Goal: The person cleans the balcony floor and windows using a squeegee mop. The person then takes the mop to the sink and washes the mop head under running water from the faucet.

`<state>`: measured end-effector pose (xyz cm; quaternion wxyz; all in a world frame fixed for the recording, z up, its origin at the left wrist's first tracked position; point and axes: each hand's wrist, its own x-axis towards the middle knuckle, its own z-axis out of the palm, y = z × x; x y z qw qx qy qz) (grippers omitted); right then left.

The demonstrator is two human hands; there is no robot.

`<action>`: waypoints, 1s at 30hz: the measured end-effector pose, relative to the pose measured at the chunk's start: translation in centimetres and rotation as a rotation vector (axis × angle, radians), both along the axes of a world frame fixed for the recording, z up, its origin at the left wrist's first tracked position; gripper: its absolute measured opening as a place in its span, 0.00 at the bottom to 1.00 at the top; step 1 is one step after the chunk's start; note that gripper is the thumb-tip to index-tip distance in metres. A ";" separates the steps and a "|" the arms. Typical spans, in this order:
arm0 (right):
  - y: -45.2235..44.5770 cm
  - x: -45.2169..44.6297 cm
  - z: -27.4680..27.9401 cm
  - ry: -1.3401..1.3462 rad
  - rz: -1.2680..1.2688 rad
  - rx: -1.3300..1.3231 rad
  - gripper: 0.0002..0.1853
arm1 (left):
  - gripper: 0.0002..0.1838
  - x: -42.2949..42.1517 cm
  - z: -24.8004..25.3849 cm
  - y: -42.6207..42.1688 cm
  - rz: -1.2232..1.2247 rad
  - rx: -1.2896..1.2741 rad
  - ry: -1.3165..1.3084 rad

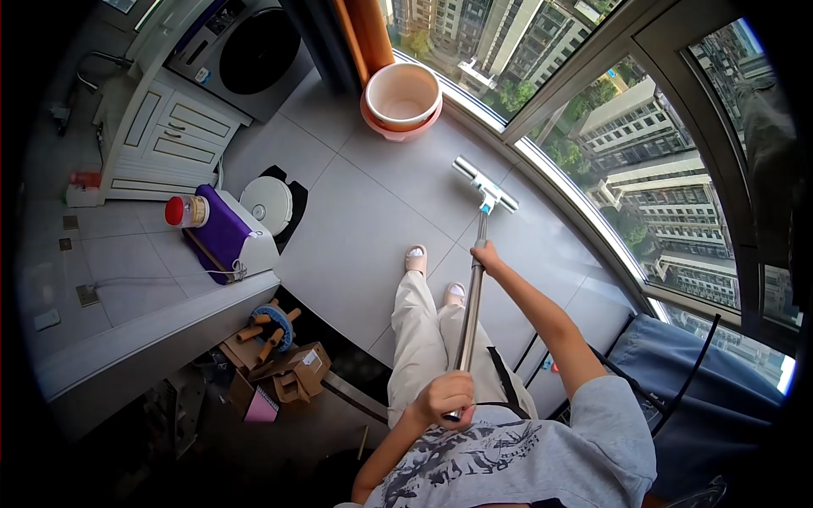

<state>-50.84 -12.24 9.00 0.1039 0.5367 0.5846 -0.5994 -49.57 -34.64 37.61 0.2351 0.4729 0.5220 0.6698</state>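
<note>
A mop with a metal pole and a wide white-and-grey head runs away from my body across the grey tiled floor. Around the upper end of its pole, close to my waist, my left hand is closed. My right hand grips the same pole farther down, near the head. The mop head rests on the tiles ahead of my feet, not far from the window side. What the underside of the head looks like is hidden.
Pink and white basins are stacked by the window frame. To the left are a round white robot vacuum, a purple-covered box with a red-lidded jar, and a washing machine. Cardboard boxes lie lower left; blue fabric hangs at right.
</note>
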 end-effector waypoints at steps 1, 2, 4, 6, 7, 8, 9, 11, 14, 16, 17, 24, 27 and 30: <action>1.3 0.5 -2.1 0.020 0.001 0.078 0.23 | 0.07 0.8 -1.2 1.0 0.016 0.018 0.007; 2.5 0.5 -1.0 0.007 0.017 0.057 0.25 | 0.07 1.5 -2.2 2.2 0.026 0.025 0.020; 4.8 0.9 -1.0 -0.001 0.040 0.131 0.22 | 0.08 2.4 -4.0 4.8 0.038 0.059 0.042; 5.4 2.6 -1.8 0.011 0.003 0.110 0.21 | 0.08 3.3 -6.1 7.0 0.046 0.081 0.050; 5.5 3.3 -1.8 -0.029 0.088 0.120 0.20 | 0.08 3.5 -7.3 7.7 0.057 0.085 0.053; 5.3 3.8 -1.8 -0.067 0.173 0.131 0.20 | 0.08 3.5 -8.4 7.7 0.052 0.092 0.048; 4.3 4.1 -1.9 -0.017 0.239 0.192 0.21 | 0.08 2.8 -8.9 7.7 0.053 0.110 0.060; 2.8 4.1 -2.2 -0.101 0.224 0.160 0.23 | 0.08 1.8 -9.6 6.7 0.043 0.136 0.073; -2.6 1.6 2.8 -0.184 0.222 0.048 0.26 | 0.08 0.2 -8.5 1.9 0.026 0.100 0.027; -7.5 0.4 2.8 -0.185 0.270 0.027 0.32 | 0.07 -1.9 -7.6 -3.2 0.030 0.093 0.004; -10.4 -0.2 3.5 -0.141 0.265 -0.020 0.33 | 0.07 -3.2 -6.4 -6.0 0.031 0.061 -0.004; -26.8 -1.9 13.7 -0.068 0.355 -0.616 0.24 | 0.06 -6.8 5.8 -18.0 -0.017 -0.131 -0.009; -29.7 -0.5 11.6 -0.064 0.360 -0.663 0.18 | 0.06 -5.7 7.3 -18.8 -0.026 -0.178 0.005; -28.5 0.5 10.0 -0.003 0.037 -0.854 0.08 | 0.07 -4.1 7.4 -17.6 -0.020 -0.197 0.070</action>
